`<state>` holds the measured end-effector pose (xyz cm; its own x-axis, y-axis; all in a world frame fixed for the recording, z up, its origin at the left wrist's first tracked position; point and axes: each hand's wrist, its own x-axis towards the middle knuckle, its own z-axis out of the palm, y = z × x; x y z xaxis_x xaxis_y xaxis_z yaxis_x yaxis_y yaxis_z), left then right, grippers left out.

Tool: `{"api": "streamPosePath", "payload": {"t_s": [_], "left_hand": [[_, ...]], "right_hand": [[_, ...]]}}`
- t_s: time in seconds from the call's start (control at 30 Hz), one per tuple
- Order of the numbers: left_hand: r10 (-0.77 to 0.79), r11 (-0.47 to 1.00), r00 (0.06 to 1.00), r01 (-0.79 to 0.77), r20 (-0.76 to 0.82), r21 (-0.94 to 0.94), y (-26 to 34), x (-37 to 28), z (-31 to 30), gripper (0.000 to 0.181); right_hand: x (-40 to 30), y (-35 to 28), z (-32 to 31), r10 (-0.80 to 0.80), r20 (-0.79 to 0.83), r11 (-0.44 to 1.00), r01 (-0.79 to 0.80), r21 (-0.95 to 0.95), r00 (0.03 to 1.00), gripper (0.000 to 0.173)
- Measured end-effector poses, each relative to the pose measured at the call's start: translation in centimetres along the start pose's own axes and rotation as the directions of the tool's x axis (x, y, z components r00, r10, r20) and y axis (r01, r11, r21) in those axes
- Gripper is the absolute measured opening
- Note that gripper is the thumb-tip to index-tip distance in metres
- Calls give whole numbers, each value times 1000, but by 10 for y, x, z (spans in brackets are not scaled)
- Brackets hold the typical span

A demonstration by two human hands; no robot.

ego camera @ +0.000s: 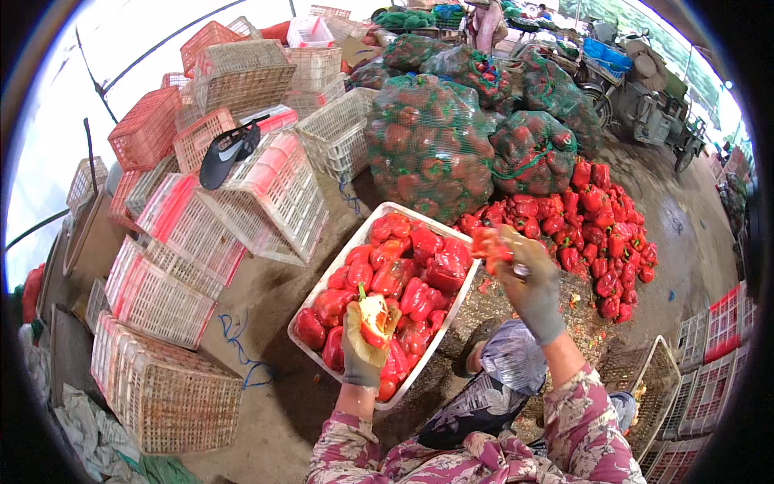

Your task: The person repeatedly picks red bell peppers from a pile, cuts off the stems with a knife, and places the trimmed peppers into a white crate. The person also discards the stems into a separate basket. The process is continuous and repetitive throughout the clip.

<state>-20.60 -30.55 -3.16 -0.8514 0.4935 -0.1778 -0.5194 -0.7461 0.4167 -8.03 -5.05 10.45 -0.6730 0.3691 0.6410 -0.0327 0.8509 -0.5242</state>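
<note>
My left hand (367, 351), in a soiled work glove, grips an opened red bell pepper (373, 317) with its pale inside and green stem showing. It is over the near part of a white plastic crate (444, 327) full of red bell peppers. My right hand (532, 275), gloved too, is raised beyond the crate's right rim, with a piece of red pepper (490, 247) at its fingertips. Something small and shiny shows in that hand; what it is I cannot tell. A heap of red bell peppers (604, 230) lies on the ground to the right.
Green mesh sacks of peppers (429, 145) stand behind the crate. Stacked plastic crates (181, 393) fill the left, one bearing a black cap (227, 154). A crate with scraps (656, 387) is at lower right. A three-wheeled vehicle (656, 121) and a person (485, 27) are farther back.
</note>
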Motion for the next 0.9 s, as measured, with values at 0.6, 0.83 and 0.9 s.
{"api": "streamPosePath", "payload": {"t_s": [0.6,0.83,0.9], "left_hand": [[-616,724,786,533,62,439,-135,-50,135,34],[-696,615,683,407,222,676,-159,-51,148,33],[-725,570,656,398,212,718,-158,-50,154,43]], "right_hand": [[-82,-6,-61,218,339,952,-122,-281,915,70],[-108,26,-95,203,184,970,-172,-171,962,53],[-115,35,-98,424,230,905,-421,-63,876,43]]}}
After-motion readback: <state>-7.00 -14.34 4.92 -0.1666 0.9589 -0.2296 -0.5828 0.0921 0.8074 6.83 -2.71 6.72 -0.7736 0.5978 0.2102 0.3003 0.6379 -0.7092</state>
